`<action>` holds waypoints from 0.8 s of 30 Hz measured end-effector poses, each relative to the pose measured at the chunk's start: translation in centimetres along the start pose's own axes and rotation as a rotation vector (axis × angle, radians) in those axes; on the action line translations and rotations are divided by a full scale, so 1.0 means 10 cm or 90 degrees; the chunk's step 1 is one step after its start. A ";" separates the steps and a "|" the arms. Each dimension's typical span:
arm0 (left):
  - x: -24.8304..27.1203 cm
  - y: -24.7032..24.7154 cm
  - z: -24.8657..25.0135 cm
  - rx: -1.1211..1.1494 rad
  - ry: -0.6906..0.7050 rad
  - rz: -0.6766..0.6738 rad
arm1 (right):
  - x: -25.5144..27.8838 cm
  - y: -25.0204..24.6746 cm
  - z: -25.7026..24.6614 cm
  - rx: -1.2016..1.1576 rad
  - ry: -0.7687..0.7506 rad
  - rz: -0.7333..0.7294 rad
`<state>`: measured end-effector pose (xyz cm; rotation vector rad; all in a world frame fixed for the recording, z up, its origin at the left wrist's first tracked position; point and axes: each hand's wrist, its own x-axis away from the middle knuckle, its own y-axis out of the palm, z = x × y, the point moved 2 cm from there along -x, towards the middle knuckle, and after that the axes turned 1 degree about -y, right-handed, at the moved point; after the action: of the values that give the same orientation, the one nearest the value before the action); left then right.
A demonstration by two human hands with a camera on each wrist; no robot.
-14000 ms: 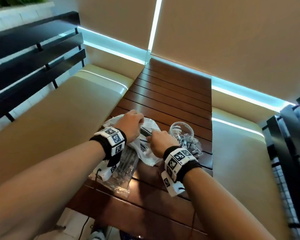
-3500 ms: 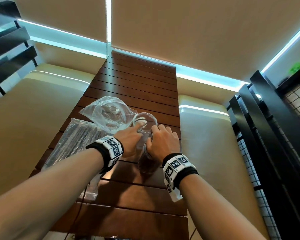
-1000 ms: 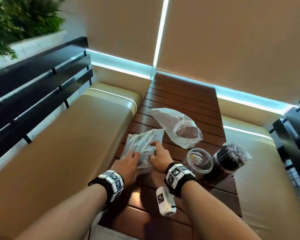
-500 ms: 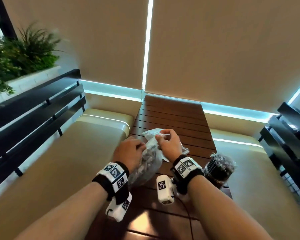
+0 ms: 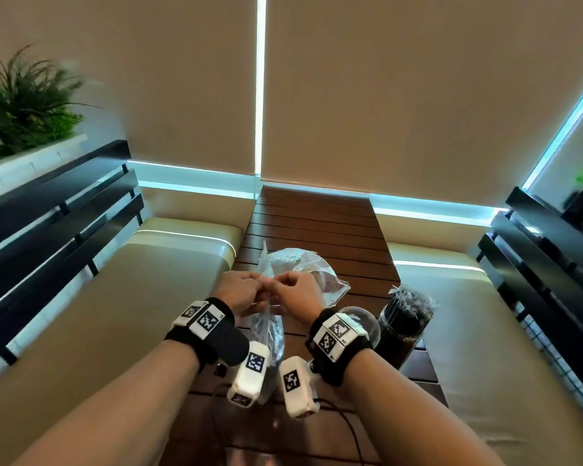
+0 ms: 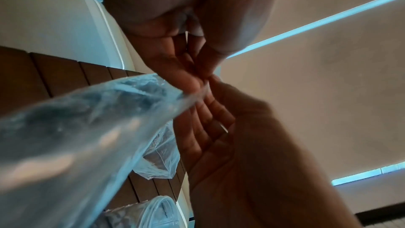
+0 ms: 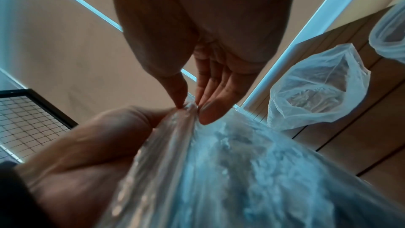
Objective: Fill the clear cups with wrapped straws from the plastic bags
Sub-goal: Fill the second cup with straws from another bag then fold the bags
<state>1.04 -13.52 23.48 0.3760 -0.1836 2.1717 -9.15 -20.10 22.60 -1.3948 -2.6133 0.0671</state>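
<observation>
I hold a clear plastic bag of wrapped straws [image 5: 270, 331] upright above the wooden table [image 5: 317, 227]. My left hand [image 5: 249, 290] and right hand [image 5: 283, 290] meet at its top edge and both pinch the plastic. In the left wrist view the left hand [image 6: 197, 84] nips the bag [image 6: 87, 119] at its tip. The right wrist view has the right hand [image 7: 190, 108] pinching the bunched top of the bag [image 7: 219, 162]. An empty clear cup [image 5: 364, 326] stands right of my right wrist. Beside it stands a cup full of dark wrapped straws [image 5: 406, 321].
A crumpled empty plastic bag [image 5: 303, 267] lies on the table behind my hands, its mouth gaping in the right wrist view [image 7: 317, 89]. Beige bench cushions [image 5: 148, 280] flank the narrow table. Black rails [image 5: 48, 210] and a black rack [image 5: 552, 264] stand at the sides.
A second ago the straw bag lay on the table under my hands. It has since been lifted upright, and both hands have come together at its top edge.
</observation>
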 end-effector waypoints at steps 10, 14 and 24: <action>0.05 -0.19 -0.08 0.002 -0.032 -0.028 | 0.18 0.01 -0.01 0.217 -0.049 -0.011; 0.06 -0.20 -0.07 0.018 -0.009 -0.008 | 0.21 0.05 -0.02 0.136 -0.008 -0.021; 0.14 -0.22 -0.11 -0.006 -0.022 -0.047 | 0.19 0.11 0.00 0.193 -0.111 0.053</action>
<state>1.78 -10.85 22.87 0.4084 -0.1966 2.0913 -9.31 -17.87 22.71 -1.4420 -2.5384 0.5941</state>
